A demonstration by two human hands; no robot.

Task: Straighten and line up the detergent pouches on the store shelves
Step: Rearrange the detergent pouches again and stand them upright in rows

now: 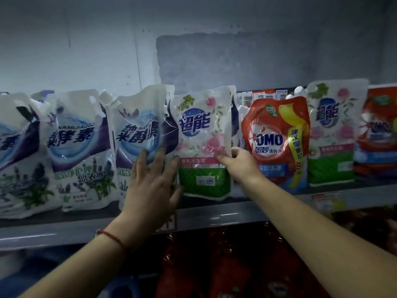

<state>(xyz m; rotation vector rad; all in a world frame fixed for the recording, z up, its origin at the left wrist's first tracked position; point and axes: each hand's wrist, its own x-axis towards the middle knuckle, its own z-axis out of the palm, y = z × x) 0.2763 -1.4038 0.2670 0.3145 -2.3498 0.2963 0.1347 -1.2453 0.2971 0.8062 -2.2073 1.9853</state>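
Head view: nearest, the left hand [153, 186], a red string [111, 237] at its wrist, lies with fingers straight and spread against the front of a white-and-purple pouch [137, 134] and the left edge of the floral pouch [204, 143]. The right hand [238, 161] pinches that floral pouch's right edge, fingers curled on it. The pouch stands upright on the shelf [236, 214], between the purple ones and a red OMO pouch [277, 138]. Behind is a grey wall [214, 50].
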